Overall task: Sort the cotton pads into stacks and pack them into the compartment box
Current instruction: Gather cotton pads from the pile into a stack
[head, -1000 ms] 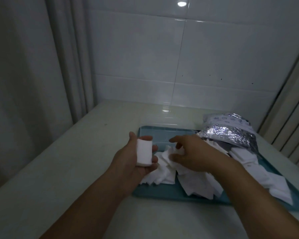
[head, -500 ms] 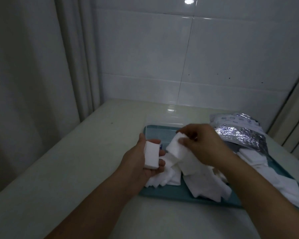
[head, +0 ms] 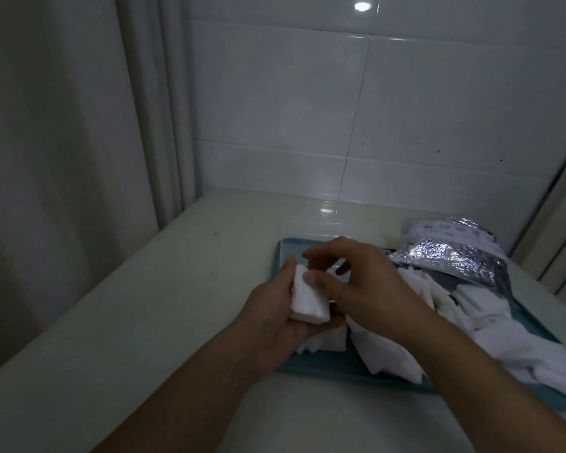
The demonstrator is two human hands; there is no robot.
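Your left hand (head: 276,317) is cupped palm-up over the near left corner of the tray (head: 324,369), and its fingers (head: 321,326) are curled under a small stack of pads (head: 307,300), gripping it. Most of those fingers are hidden beneath the stack and behind your other hand, so only their tips show at the stack's near edge. The stack stands on its side in your palm, its long axis running from far left to near right, with the broad white face turned up toward you. How many pads it holds is too blurred to count.

Your right hand (head: 370,289) lies across it from the right, thumb pressed on the stack's upper face and the other fingers (head: 321,256) spread loosely above its far end; you cannot tell whether they pinch a separate pad, since the hand covers that side.

To the right, loose pads (head: 490,325) lie jumbled across the tray, overlapping at mixed angles, with your right forearm covering part of the heap. The far right end of the tray is cut off by the frame edge. At the far right a crinkled foil bag (head: 455,259) rests with its open mouth over the pads; its print is unreadable. The tray sits on the pale desk (head: 144,305). No compartment box can be made out.
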